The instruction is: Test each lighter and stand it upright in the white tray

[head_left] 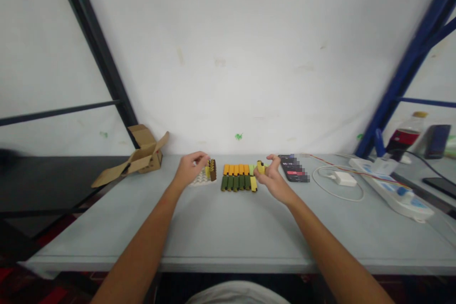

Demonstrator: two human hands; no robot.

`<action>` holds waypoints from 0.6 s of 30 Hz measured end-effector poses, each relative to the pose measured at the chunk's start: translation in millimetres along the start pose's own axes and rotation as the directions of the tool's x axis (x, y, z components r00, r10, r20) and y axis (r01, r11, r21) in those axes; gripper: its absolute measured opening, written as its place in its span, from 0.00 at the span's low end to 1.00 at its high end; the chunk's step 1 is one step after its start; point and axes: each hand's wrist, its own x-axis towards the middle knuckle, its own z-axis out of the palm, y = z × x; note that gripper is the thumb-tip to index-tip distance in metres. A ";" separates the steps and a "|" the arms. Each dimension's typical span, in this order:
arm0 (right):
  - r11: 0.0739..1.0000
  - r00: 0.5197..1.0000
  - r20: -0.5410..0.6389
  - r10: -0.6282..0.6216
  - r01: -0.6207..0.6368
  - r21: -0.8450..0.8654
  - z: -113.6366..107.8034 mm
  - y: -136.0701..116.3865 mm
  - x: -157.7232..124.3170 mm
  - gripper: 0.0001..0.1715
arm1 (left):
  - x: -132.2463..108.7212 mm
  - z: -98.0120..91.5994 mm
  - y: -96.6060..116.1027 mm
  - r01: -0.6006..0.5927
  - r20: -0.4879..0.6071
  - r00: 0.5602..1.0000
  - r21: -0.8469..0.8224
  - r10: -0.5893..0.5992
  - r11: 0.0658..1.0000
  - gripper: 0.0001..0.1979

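Note:
My right hand (272, 178) is closed on a small yellow lighter-shaped piece (261, 167) with a dark end, held just over the right end of the rows. On the table below lie an orange row (236, 170) and a dark green row (235, 183) of similar pieces. One yellow piece (253, 184) ends the green row, and pale green shows behind my fingers. My left hand (190, 167) has thumb and forefinger pinched together above a white bumpy tray (200, 179); what they hold, if anything, is too small to tell. Brown pieces (213, 170) stand upright at the tray's right side.
An open cardboard box (147, 159) sits at the back left of the grey table (235, 232). Right of the rows are a phone (294, 169), a white charger (345, 179) with its cable, a power strip (395, 194) and a cola bottle (406, 137). A white wall (235, 80) rises behind.

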 end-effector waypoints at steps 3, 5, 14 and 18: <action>0.998 0.991 0.116 -0.066 0.068 -0.013 13.6 3.6 -4.1 0.26 | -11.4 30.2 28.7 -0.036 0.135 0.987 -0.306 0.081 0.951 0.23; 0.996 0.978 0.191 -0.084 0.087 -0.005 25.3 6.5 -7.5 0.25 | -20.0 51.8 43.8 -0.090 0.213 0.958 -0.408 0.191 0.909 0.25; 0.946 0.986 0.145 -0.078 0.119 -0.303 23.1 7.2 -4.0 0.26 | -6.3 22.7 26.5 -0.143 0.041 0.985 -0.346 0.167 0.927 0.16; 0.831 0.994 0.030 -0.106 0.105 -0.546 -9.0 6.9 7.5 0.12 | 3.2 -22.1 -12.8 0.075 -0.026 0.996 -0.285 -0.085 0.956 0.19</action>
